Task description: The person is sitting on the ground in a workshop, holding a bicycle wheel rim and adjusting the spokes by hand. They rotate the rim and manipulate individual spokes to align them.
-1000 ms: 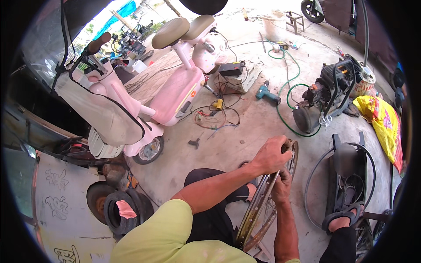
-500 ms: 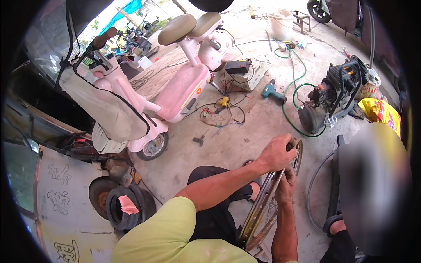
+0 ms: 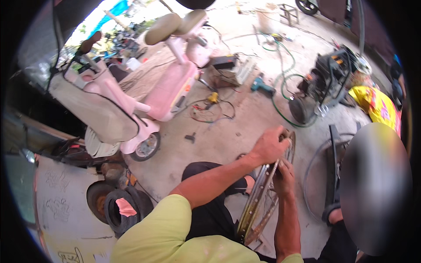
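Note:
A worn metal wheel rim (image 3: 253,205) with a row of holes stands on edge between my legs, tilted away from me. Fingers curled, my left hand (image 3: 268,144) grips the far end of the rim from above. Just below it, my right hand (image 3: 285,176) is closed round the rim's right side, its fingertips partly hidden. A thin pale strip or rod runs along the rim between the hands; its kind is too blurred to tell.
Left stands a pink electric scooter (image 3: 171,90); old tyres (image 3: 117,215) lie nearer. Ahead are a teal cordless drill (image 3: 263,86), cables, a green hose (image 3: 285,111) and a black compressor-like machine (image 3: 315,90). At right, beside a person's leg (image 3: 340,239), is a yellow bag (image 3: 375,103).
The whole view has shifted, so the surroundings sit further left and slightly higher. Both hands stay on the rim, with only slight movement of the fingers.

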